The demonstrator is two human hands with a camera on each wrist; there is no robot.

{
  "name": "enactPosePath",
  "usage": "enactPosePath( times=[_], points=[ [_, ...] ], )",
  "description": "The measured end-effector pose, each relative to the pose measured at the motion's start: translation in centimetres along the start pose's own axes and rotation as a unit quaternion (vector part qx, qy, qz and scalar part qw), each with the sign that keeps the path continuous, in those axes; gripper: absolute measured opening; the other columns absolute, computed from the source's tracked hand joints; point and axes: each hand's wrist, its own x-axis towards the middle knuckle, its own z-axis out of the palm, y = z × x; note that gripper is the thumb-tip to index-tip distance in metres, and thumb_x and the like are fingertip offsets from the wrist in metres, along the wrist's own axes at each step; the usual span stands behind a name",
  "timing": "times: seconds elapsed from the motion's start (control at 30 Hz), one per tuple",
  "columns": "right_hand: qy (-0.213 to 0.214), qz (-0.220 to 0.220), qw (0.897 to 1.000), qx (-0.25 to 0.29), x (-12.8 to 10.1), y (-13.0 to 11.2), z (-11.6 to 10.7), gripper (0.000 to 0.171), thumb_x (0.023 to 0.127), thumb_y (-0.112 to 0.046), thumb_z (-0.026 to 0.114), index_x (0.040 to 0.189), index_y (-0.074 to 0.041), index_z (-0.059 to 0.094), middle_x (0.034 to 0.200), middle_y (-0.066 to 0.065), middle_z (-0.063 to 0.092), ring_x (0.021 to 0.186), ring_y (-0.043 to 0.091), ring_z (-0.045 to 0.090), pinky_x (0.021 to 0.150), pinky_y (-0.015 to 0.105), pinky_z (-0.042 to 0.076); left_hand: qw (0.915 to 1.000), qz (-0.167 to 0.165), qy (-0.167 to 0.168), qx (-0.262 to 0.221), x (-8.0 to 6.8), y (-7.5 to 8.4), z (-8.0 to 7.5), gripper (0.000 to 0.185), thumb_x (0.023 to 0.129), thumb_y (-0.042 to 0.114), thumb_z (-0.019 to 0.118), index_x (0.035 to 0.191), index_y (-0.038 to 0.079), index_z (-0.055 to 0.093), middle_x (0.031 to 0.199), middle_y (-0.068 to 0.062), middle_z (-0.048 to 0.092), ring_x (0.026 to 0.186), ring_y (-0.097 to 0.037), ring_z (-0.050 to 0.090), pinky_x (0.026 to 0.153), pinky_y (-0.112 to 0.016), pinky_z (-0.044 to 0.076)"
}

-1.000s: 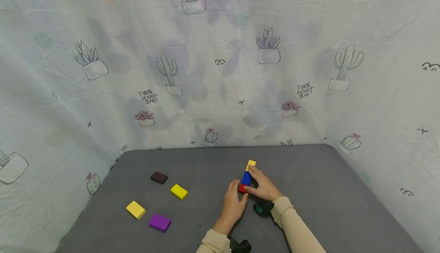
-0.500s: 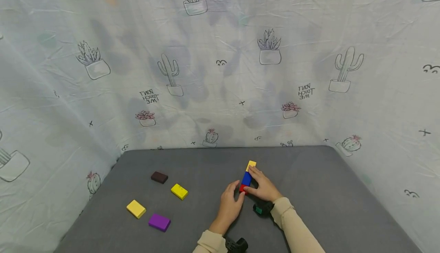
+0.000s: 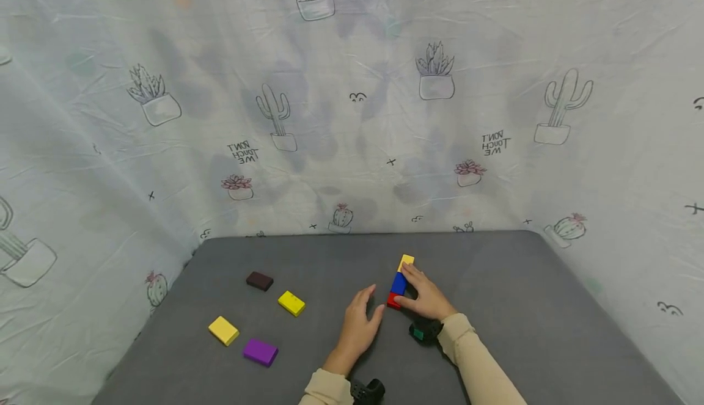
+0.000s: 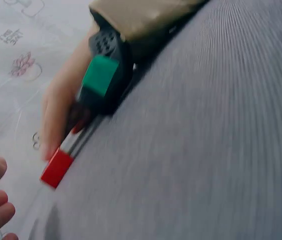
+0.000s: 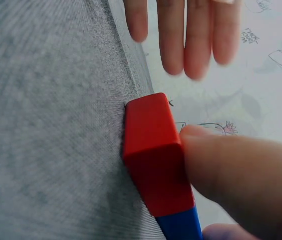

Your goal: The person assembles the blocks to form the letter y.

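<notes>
1. Where the grey surface (image 3: 495,283) runs toward its far edge, a row of three blocks lies end to end right of the middle: a red block (image 3: 393,300) nearest the person, a blue block (image 3: 398,283) touching it, and a yellow end block (image 3: 406,262) at the far end.
2. The right hand (image 3: 426,298) rests along the right side of this row, fingers laid against the blue and red blocks; in the right wrist view the thumb (image 5: 240,165) presses the side of the red block (image 5: 153,150), so the hand is closed lightly on the row.
3. The left hand (image 3: 357,325) lies just left of the red block, not touching it, with its fingers straight and loosely spread and holding nothing; the right wrist view shows those fingertips (image 5: 180,35) hanging clear of the red block.
4. In the left wrist view, which is blurred, the red block (image 4: 57,168) sits at the near end of the row under the right hand (image 4: 63,107).
5. A green and black wrist device (image 3: 420,333) sits on the right wrist, and a black one (image 3: 365,390) on the left.
6. Toward the left side of the surface, well apart from the row, lie four loose blocks: a dark brown block (image 3: 260,280) farthest back, a yellow block (image 3: 291,303) just right of it and nearer, a pale yellow block (image 3: 223,330) nearer the left edge, and a purple block (image 3: 260,352) nearest the front.
7. A cactus-printed cloth (image 3: 352,99) hangs behind and beside the surface.
</notes>
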Motion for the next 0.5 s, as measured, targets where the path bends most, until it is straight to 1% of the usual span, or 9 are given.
enactPosePath(
  times=[0.2, 0.37, 0.5],
  points=[
    [-0.014, 0.009, 1.000, -0.009, 0.0, -0.1, -0.1, 0.082, 0.086, -0.045, 0.065, 0.146, 0.000, 0.033, 0.154, 0.018, 0.026, 0.142, 0.039, 0.022, 0.114, 0.055, 0.022, 0.9996, 0.004, 0.022, 0.015, -0.6, -0.9, -1.9, 0.044, 0.090, 0.014, 0.064, 0.129, -0.003, 0.053, 0.123, -0.015, 0.060, 0.114, -0.029, 0.058, 0.094, -0.047, 0.048],
    [-0.014, 0.009, 1.000, 0.009, -0.2, -0.3, -0.2, 0.082, 0.086, -0.044, 0.065, 0.146, 0.001, 0.033, 0.154, 0.019, 0.024, 0.142, 0.041, 0.020, 0.112, 0.059, 0.022, 0.9993, 0.000, 0.025, 0.027, -1.4, -1.4, -4.2, 0.046, 0.091, 0.016, 0.064, 0.131, -0.001, 0.052, 0.125, -0.014, 0.059, 0.113, -0.029, 0.058, 0.093, -0.045, 0.049],
    [-0.015, 0.008, 1.000, 0.007, -0.1, -0.2, -0.1, 0.080, 0.086, -0.043, 0.065, 0.146, 0.000, 0.033, 0.155, 0.018, 0.024, 0.143, 0.039, 0.019, 0.113, 0.058, 0.021, 0.9987, -0.001, 0.034, 0.038, -2.0, -1.6, -6.3, 0.046, 0.092, 0.018, 0.063, 0.132, -0.002, 0.051, 0.126, -0.014, 0.059, 0.113, -0.030, 0.059, 0.092, -0.046, 0.050]
  ],
)
